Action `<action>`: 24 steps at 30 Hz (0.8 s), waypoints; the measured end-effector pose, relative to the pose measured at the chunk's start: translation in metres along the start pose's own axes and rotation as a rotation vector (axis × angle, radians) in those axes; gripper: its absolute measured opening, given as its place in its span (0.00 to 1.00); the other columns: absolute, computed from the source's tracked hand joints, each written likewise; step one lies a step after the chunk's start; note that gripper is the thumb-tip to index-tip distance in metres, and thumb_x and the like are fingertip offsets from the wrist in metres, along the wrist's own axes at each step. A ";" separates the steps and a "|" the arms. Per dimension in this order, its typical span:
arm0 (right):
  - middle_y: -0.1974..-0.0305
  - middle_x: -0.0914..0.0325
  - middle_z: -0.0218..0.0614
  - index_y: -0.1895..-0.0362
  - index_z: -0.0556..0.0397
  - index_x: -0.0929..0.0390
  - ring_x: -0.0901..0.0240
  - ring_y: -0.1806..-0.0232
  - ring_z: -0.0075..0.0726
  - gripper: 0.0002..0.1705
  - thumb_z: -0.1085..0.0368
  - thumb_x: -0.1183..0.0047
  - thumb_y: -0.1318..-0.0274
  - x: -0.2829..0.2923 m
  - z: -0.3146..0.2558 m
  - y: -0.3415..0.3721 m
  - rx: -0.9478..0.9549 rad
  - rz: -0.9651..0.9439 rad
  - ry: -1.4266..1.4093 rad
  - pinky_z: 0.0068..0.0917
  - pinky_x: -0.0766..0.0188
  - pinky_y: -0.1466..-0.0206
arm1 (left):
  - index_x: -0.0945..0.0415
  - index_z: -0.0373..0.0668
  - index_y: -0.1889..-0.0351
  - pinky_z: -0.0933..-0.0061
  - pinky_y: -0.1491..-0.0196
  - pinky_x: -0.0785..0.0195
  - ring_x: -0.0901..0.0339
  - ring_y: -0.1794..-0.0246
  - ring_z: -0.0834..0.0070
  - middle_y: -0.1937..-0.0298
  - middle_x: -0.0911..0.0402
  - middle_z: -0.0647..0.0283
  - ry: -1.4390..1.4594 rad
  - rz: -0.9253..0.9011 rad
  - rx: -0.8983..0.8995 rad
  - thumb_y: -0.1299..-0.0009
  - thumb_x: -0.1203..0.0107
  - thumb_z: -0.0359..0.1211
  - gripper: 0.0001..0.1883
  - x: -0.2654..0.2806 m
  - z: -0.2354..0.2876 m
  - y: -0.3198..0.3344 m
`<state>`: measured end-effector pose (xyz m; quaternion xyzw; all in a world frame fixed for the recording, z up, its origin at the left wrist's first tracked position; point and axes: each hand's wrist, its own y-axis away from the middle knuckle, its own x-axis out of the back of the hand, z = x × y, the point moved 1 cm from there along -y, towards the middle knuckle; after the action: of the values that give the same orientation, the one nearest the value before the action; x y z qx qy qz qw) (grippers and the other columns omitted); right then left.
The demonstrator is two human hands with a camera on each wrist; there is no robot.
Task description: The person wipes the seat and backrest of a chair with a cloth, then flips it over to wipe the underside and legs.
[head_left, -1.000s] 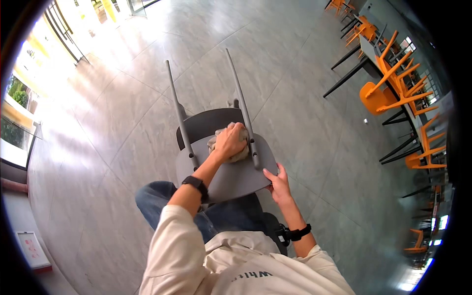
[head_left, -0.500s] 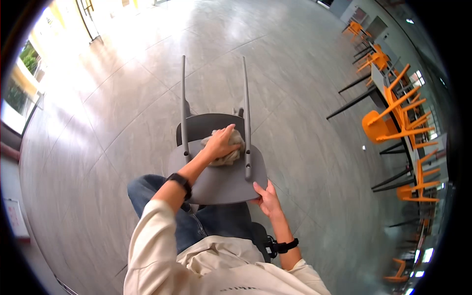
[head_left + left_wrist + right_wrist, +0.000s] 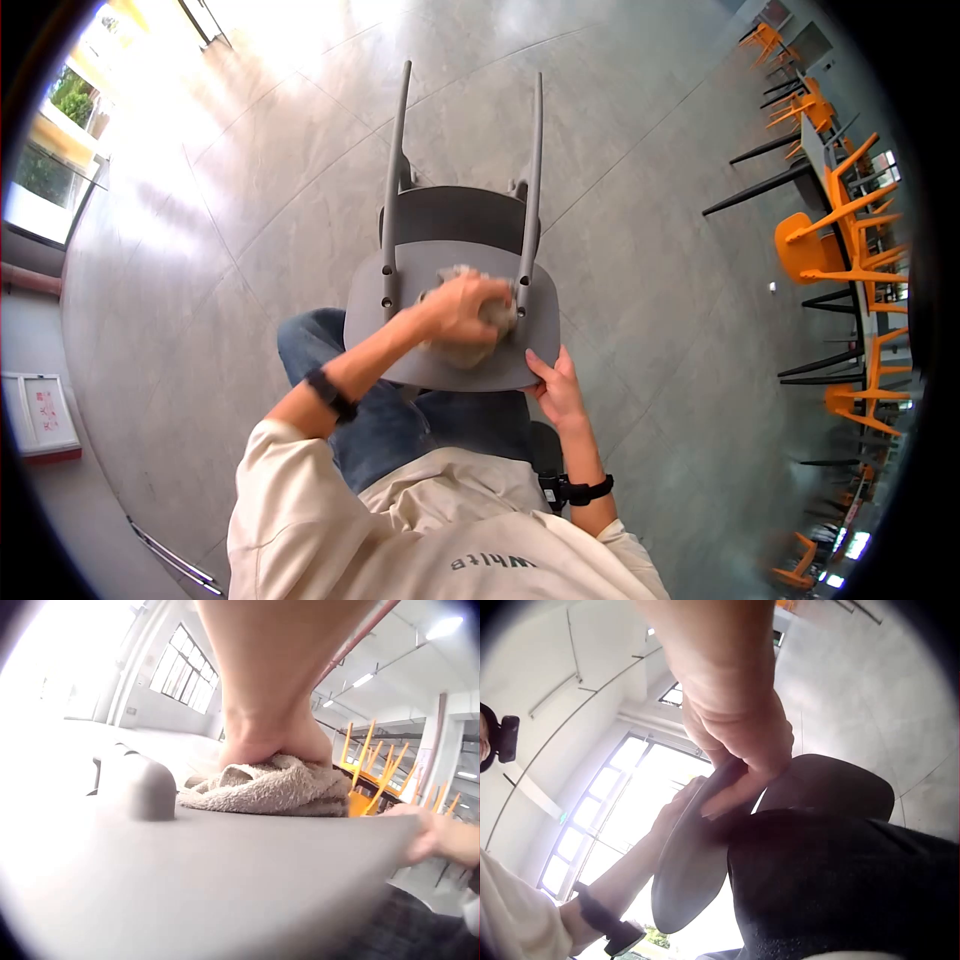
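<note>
A grey chair [image 3: 440, 372] is turned over in front of the person, its seat's underside facing up and two legs pointing away. The left hand [image 3: 462, 308], blurred, grips a bunched beige towel [image 3: 470, 352] against that underside, between the legs. In the left wrist view the towel [image 3: 281, 787] looks fuzzy and folded, flat on the seat under the palm. The right hand [image 3: 558, 388] holds the seat's near right edge. Its thumb lies on the upturned face; the right wrist view shows the hand [image 3: 742, 750] wrapped over the rim, fingers on the other side.
Chair legs [image 3: 397, 170] rise on both sides of the towel. The dark backrest [image 3: 460, 217] stands beyond the seat. Orange chairs [image 3: 800, 250] sit upturned on tables at the right. A framed sign [image 3: 42, 412] is by the left wall.
The left hand has moved the towel from the seat's far part toward the person's side. The right hand keeps its hold on the edge. The head view has shifted.
</note>
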<state>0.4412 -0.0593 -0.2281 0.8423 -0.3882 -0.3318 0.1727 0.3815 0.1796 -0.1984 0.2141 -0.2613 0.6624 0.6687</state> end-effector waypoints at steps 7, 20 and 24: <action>0.43 0.29 0.40 0.35 0.49 0.46 0.22 0.49 0.37 0.29 0.66 0.45 0.34 -0.007 -0.002 0.003 -0.069 -0.098 -0.043 0.40 0.13 0.59 | 0.21 0.44 0.52 0.58 0.43 0.33 0.26 0.49 0.54 0.54 0.21 0.54 0.134 -0.129 -0.003 0.54 0.35 0.34 0.26 0.019 0.049 0.055; 0.52 0.22 0.43 0.33 0.49 0.45 0.16 0.66 0.47 0.35 0.36 0.69 0.28 -0.004 0.001 0.005 -0.140 0.002 0.144 0.43 0.14 0.68 | 0.21 0.41 0.52 0.53 0.45 0.31 0.24 0.50 0.48 0.52 0.22 0.50 -0.135 0.183 0.125 0.49 0.41 0.37 0.25 -0.021 0.063 0.038; 0.44 0.25 0.41 0.34 0.46 0.38 0.22 0.48 0.41 0.41 0.28 0.76 0.31 0.007 0.001 -0.006 -0.177 -0.115 0.072 0.39 0.20 0.49 | 0.18 0.39 0.56 0.58 0.51 0.27 0.21 0.57 0.50 0.57 0.18 0.50 0.068 -0.016 0.106 0.50 0.40 0.37 0.22 -0.022 0.101 0.038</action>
<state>0.4473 -0.0607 -0.2349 0.8558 -0.3020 -0.3438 0.2410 0.3372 0.0996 -0.1369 0.2289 -0.2014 0.6767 0.6702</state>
